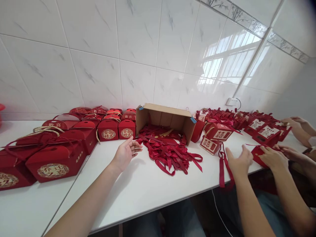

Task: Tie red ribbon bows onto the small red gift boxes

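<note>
Above the white table (153, 187), my left hand (125, 153) is open with fingers slightly curled and nothing in it. It hovers left of a loose heap of dark red ribbons (169, 151), which spills out of a cardboard box (164, 108) lying on its side. My right hand (239, 161) is open too, thumb and fingers apart, by the table's front edge. Just left of it, a red ribbon tail (222, 171) hangs over the edge. Two small red gift boxes with gold characters, the upper one (218, 132) resting on the lower one (209, 145), stand beyond that hand.
Finished-looking red boxes with rope handles (53, 164) line the table's left side. Many ribboned boxes (265, 131) stand at the right back. Close on my right, another person's hands (275, 158) hold a red box (258, 156); further hands (296, 123) appear beyond.
</note>
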The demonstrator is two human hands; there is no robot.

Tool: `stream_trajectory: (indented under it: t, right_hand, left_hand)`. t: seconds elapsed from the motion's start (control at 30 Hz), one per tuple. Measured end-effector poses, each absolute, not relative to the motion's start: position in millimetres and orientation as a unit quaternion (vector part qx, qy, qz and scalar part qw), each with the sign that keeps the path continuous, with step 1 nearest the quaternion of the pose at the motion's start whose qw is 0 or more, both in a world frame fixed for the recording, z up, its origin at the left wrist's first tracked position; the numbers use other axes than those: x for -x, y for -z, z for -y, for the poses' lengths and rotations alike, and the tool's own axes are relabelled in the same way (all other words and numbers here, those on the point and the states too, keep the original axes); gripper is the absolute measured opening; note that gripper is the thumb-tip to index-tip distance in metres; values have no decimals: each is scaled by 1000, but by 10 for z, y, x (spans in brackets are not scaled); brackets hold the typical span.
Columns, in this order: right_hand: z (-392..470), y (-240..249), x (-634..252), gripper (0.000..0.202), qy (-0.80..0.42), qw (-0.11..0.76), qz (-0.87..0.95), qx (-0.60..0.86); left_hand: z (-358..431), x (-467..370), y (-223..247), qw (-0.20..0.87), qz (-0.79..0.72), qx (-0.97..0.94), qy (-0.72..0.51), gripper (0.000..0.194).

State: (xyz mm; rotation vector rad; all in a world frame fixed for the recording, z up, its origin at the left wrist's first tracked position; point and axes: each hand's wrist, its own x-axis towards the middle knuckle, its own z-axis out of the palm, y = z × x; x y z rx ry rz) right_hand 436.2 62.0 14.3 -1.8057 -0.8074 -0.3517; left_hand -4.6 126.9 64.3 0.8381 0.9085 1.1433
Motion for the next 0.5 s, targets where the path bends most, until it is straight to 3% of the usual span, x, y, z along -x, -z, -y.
stream_trajectory:
  t: [0.2,0.33,0.5]
  right_hand:
    - [-288,353,-4105,53,17,350,427,834]
    - [-392,282,-3771,36,-17,373,507,777]
    - [-707,-159,-3158,34,-103,451,628,626]
  left_hand:
    - [-1275,10,-622,672,-405,-372,-496,33]
    - [-1285,11,-607,669,-411,-378,-491,33]
    - [-1322,24,-548,638,-429,-400,-499,37]
